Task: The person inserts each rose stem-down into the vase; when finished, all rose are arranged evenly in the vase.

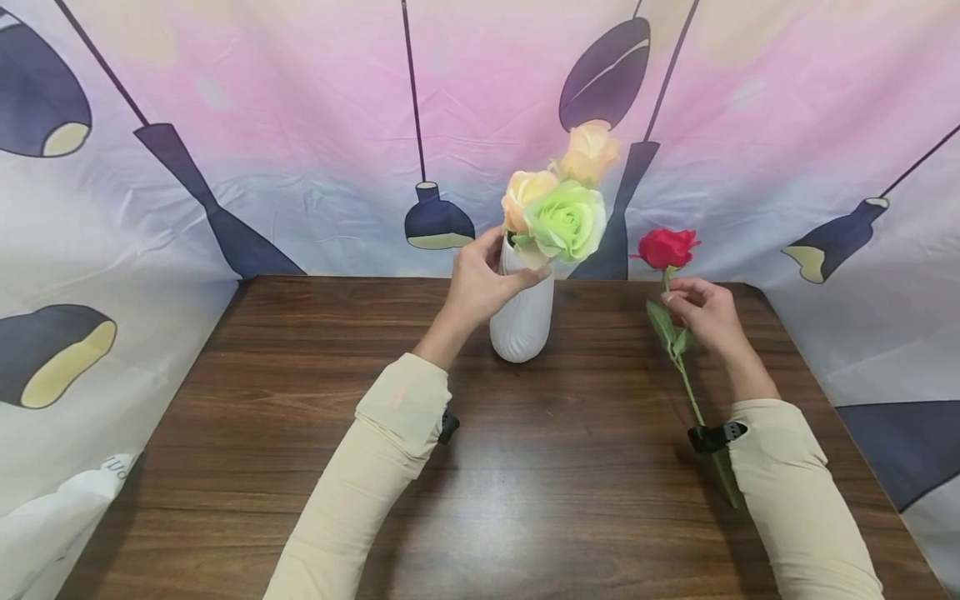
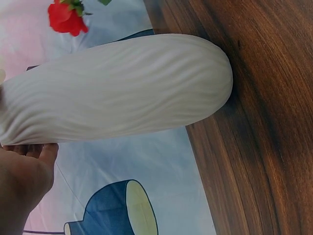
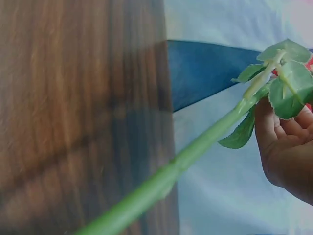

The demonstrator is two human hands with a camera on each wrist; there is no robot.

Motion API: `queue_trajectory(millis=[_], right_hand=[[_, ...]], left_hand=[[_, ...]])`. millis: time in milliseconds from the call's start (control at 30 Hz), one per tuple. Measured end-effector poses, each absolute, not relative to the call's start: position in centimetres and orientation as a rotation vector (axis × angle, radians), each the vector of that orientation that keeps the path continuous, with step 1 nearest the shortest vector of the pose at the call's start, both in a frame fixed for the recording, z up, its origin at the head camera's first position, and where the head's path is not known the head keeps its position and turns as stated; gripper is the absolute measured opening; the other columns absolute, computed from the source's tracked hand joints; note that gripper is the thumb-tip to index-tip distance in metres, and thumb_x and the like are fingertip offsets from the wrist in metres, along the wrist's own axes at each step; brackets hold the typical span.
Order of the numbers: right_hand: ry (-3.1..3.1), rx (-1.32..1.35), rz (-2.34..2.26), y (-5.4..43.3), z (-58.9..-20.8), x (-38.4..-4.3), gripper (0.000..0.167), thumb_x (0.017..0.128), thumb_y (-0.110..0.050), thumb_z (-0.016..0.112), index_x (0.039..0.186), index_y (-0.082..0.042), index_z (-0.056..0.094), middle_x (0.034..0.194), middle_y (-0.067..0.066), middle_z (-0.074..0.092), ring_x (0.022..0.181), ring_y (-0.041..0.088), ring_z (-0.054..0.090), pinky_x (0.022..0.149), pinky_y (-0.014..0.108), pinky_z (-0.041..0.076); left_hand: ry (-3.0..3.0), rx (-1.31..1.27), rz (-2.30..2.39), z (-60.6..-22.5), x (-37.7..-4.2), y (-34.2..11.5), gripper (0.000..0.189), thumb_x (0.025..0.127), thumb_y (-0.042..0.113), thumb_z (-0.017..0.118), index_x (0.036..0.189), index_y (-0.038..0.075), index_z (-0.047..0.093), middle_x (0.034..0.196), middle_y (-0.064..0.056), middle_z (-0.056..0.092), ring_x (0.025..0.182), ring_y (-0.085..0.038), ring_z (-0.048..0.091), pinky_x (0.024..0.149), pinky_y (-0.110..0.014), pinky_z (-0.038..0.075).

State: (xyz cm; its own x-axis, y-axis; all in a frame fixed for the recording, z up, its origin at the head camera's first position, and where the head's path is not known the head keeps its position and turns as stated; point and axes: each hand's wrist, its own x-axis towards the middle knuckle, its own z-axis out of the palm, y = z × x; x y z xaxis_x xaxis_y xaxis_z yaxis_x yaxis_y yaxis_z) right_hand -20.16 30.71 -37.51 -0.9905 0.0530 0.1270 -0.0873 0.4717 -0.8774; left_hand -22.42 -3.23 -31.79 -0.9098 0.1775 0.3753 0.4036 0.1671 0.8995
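Note:
A white ridged vase (image 1: 521,321) stands upright toward the back of the table, and my left hand (image 1: 483,279) grips it near its rim with the thumb across the front. Out of its mouth rise a green rose (image 1: 568,221) and two peach roses (image 1: 592,152). To the right, my right hand (image 1: 705,310) pinches the stem of a red rose (image 1: 667,248) just beneath the bloom. The long green stem (image 3: 195,156) slants down toward me with leaves (image 3: 292,88) near the fingers. In the left wrist view the vase (image 2: 122,88) fills the middle, fingers at its upper end.
The dark wooden table (image 1: 300,417) reaches back to a patterned cloth (image 1: 322,208) that hangs behind and along both sides. A white plastic bag (image 1: 71,508) lies at the left edge. Dark wrist straps (image 1: 717,436) sit at the cuffs.

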Motion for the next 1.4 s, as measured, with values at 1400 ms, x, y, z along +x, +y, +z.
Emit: queue_trajectory(millis=[1400], right_hand=[[-1.817, 0.136, 1.860, 25.8, -32.9, -18.8, 0.025, 0.090, 0.010, 0.066, 0.091, -0.014, 0.075, 0.074, -0.012, 0.073, 0.066, -0.001, 0.062, 0.056, 0.011, 0.048]], left_hand=[[-2.265, -0.558, -1.826, -31.8, -22.4, -3.2, 0.063, 0.077, 0.015, 0.088, 0.134, 0.005, 0.063, 0.125, -0.014, 0.072, 0.111, -0.022, 0.072, 0.097, -0.034, 0.060]])
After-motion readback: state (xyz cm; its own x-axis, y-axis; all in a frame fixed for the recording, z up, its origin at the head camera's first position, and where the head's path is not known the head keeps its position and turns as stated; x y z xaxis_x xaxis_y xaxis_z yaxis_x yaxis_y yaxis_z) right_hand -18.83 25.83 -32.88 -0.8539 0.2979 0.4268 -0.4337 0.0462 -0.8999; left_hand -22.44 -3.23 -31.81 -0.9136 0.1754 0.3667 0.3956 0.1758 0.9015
